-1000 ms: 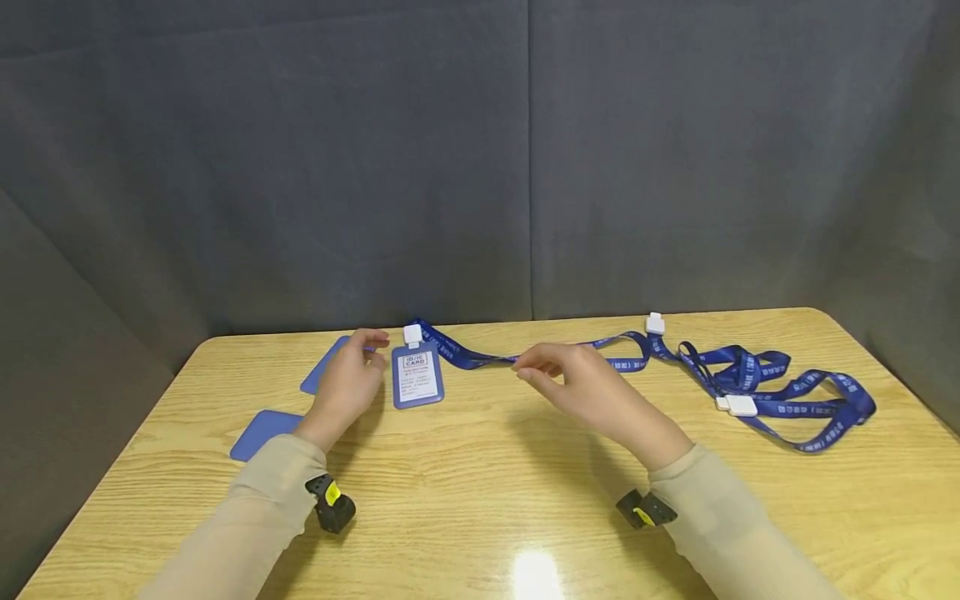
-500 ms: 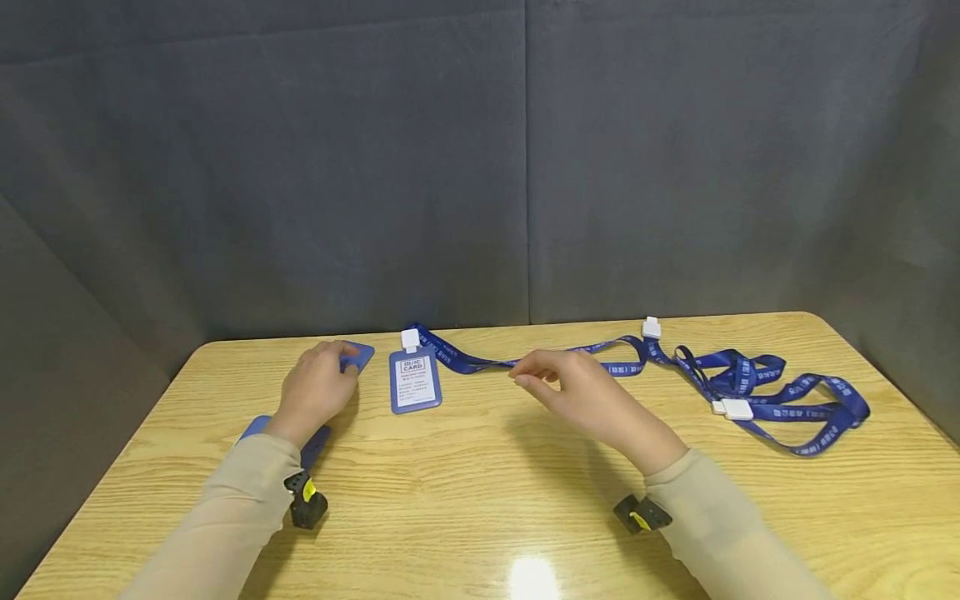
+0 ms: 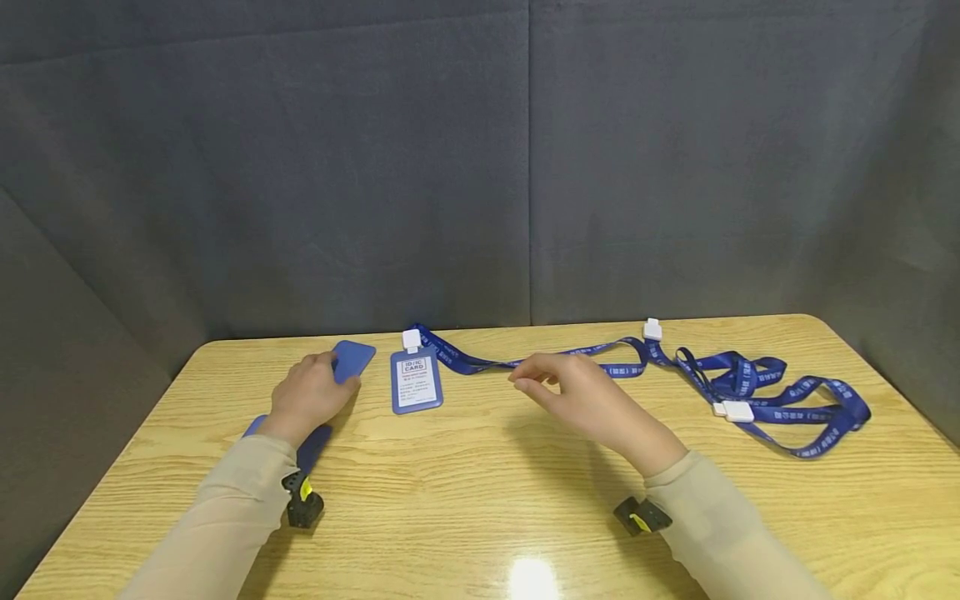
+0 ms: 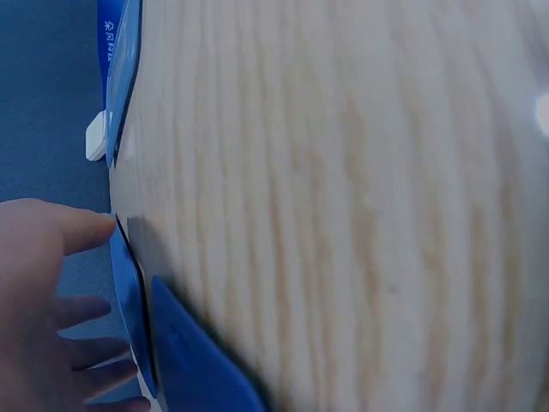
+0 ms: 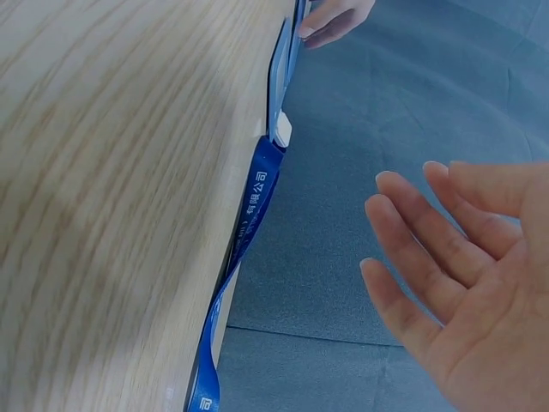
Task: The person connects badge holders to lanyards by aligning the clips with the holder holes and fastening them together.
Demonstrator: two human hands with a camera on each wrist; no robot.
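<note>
In the head view my left hand (image 3: 313, 392) is over the back left of the table, beside a blue card holder (image 3: 354, 360) that it partly hides. Its thumb tip is at the edge of that holder (image 4: 129, 296) in the left wrist view, and its fingers are spread. A second blue card holder (image 3: 312, 448) lies partly hidden under my left wrist. Between my hands, a badge holder (image 3: 417, 382) with a printed ID/IC card lies flat, clipped to a blue lanyard (image 3: 459, 360). My right hand (image 3: 573, 387) hovers holding nothing, its fingers loosely bent, near that lanyard strap.
More blue lanyards (image 3: 806, 412) with white clips (image 3: 738, 411) lie in loose loops on the right side of the wooden table (image 3: 450, 500). A dark curtain (image 3: 375, 167) stands behind the table's back edge. Black wrist cameras (image 3: 303, 502) sit on both sleeves.
My left hand has moved left from beside the printed badge onto the far left card holder, then drawn back slightly. The right hand has stayed almost still.
</note>
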